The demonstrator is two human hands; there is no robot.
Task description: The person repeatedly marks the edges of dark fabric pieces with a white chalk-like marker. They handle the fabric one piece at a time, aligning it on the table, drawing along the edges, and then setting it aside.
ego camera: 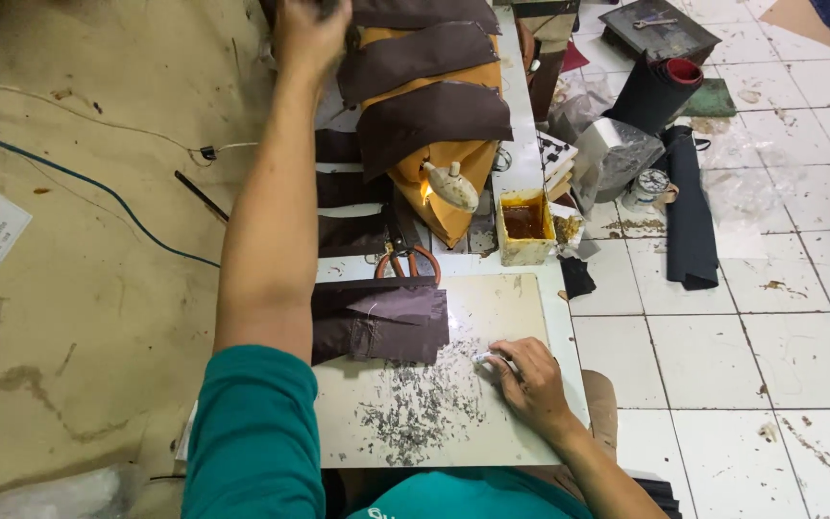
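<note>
Teal sleeve [242,432], L arm, cut off by bottom edge. R hand [528,380]: rests on pale board [492,308] on counter, fingers pinched on small white item [485,358], kind unclear; grey scrapings [420,408] alongside. L hand [311,34]: stretched far up, part out of frame, fingers clenched on dark piece, mostly hidden. Brown leather pcs [381,322] lie near board's top-left; more stacked beyond. Glue tub [524,226], scissors [405,255] between.

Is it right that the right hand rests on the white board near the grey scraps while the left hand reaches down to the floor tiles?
Not quite. The head view shows the left hand reaching up to the brown pieces at the top. The right hand does rest on the white board near the grey scraps.
</note>
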